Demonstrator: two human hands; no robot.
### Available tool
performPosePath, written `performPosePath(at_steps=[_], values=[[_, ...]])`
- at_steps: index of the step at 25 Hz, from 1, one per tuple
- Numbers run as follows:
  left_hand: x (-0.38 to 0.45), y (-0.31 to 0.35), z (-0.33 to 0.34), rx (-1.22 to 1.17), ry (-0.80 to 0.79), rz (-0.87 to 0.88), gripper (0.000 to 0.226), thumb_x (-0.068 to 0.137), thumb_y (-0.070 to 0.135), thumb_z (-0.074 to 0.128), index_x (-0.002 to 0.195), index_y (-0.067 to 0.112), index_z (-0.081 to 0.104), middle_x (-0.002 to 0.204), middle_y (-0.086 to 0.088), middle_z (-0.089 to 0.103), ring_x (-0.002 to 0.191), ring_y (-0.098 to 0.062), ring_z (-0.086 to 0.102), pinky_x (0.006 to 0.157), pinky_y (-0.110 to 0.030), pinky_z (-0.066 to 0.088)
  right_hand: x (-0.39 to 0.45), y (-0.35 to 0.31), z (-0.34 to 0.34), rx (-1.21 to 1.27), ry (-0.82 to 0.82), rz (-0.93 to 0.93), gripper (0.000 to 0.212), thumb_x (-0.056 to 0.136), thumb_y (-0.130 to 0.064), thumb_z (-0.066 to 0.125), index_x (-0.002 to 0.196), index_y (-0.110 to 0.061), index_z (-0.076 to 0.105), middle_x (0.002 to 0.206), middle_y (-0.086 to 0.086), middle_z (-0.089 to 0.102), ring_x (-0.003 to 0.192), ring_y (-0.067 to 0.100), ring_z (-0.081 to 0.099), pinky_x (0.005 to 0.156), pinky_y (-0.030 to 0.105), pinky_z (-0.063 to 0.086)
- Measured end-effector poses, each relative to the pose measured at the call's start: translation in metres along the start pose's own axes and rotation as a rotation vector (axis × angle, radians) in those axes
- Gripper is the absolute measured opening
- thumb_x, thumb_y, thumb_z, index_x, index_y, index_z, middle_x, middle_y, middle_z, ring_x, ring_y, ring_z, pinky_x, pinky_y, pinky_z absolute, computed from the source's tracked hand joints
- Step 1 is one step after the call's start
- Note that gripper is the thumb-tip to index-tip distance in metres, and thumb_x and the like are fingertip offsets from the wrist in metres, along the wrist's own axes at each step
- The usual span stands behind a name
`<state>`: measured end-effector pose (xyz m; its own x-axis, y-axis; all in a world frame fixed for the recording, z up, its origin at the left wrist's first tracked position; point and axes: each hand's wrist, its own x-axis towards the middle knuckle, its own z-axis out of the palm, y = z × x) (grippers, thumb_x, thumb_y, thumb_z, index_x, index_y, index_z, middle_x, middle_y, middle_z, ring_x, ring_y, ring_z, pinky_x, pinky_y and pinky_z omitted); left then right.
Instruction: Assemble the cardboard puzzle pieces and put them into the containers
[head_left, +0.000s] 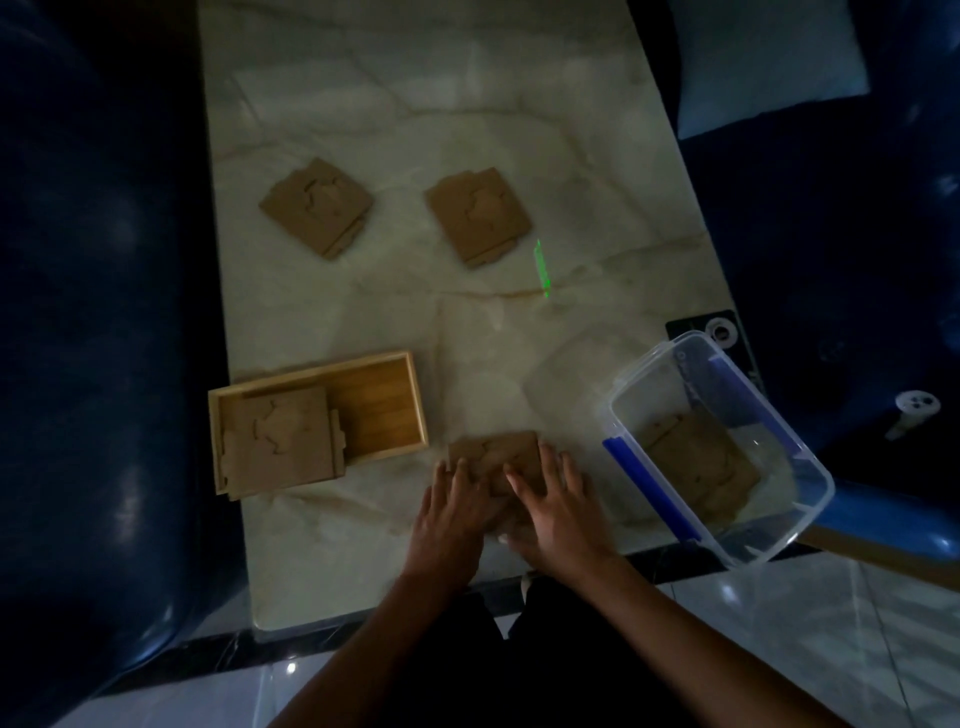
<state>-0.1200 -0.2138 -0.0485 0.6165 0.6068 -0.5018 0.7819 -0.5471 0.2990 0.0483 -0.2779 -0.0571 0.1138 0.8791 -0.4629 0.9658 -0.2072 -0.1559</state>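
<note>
Head view: both hands (511, 512) press the flat, crosswise cardboard puzzle (493, 453).

We saw a brown cardboard puzzle (493, 451) flat near the table's front edge, two more (317, 207) (479, 215) farther back, one (280, 441) leaning in the wooden box (410, 395), another (696, 462) inside the clear plastic tub (810, 467).
</note>
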Motion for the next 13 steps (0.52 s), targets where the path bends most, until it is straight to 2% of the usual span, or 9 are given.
performPosePath(at_steps=[1,3,5,7,10,13], values=[[0.001,0.0,0.0,0.022,-0.045,-0.012,0.088,0.087,0.022,0.063,0.153,0.03,0.005,0.162,-0.02,0.009,0.148,-0.042,-0.002,0.119,-0.049,0.011,0.001,-0.002,-0.002,0.01,-0.004,0.004,0.078,0.078,-0.067,0.051,0.147,-0.035,0.036,0.159,0.027,0.018,0.138,0.05,0.029,0.101,0.061,0.039],[0.003,0.003,-0.003,0.033,-0.056,-0.042,0.081,0.091,0.031,0.056,0.155,0.027,0.007,0.163,-0.016,0.0,0.149,-0.036,-0.01,0.122,-0.047,0.004,0.006,-0.006,-0.005,0.019,0.001,0.001,0.069,0.079,-0.056,0.059,0.142,-0.031,0.044,0.161,0.025,0.014,0.14,0.05,0.026,0.103,0.062,0.039],[0.004,0.007,-0.01,0.023,-0.022,-0.052,0.074,0.09,0.037,0.054,0.153,0.025,0.017,0.163,-0.014,0.007,0.15,-0.034,-0.002,0.122,-0.048,0.011,0.01,-0.008,-0.007,0.041,0.012,0.002,0.063,0.078,-0.044,0.067,0.137,-0.028,0.048,0.161,0.024,0.016,0.141,0.05,0.026,0.103,0.061,0.04],[0.007,0.008,-0.017,0.023,0.0,-0.052,0.069,0.088,0.036,0.056,0.15,0.025,0.027,0.16,-0.012,0.016,0.149,-0.033,0.008,0.119,-0.048,0.021,0.011,-0.01,-0.008,0.054,0.007,0.013,0.063,0.077,-0.044,0.069,0.134,-0.026,0.049,0.159,0.024,0.021,0.14,0.049,0.028,0.102,0.06,0.041],[0.01,0.007,-0.024,0.072,0.008,-0.036,0.064,0.084,0.02,0.06,0.143,0.026,0.038,0.152,-0.01,0.029,0.141,-0.032,0.025,0.111,-0.043,0.034,0.012,-0.012,-0.011,0.075,-0.007,0.039,0.067,0.071,-0.045,0.071,0.132,-0.028,0.049,0.157,0.023,0.027,0.138,0.048,0.033,0.099,0.058,0.044],[0.013,0.006,-0.028,0.089,0.029,-0.034,0.069,0.079,0.008,0.06,0.142,0.024,0.039,0.145,-0.009,0.037,0.129,-0.031,0.038,0.099,-0.039,0.042,0.015,-0.014,-0.015,0.07,-0.01,0.042,0.068,0.07,-0.044,0.071,0.132,-0.03,0.047,0.158,0.023,0.025,0.14,0.048,0.029,0.102,0.058,0.041]])
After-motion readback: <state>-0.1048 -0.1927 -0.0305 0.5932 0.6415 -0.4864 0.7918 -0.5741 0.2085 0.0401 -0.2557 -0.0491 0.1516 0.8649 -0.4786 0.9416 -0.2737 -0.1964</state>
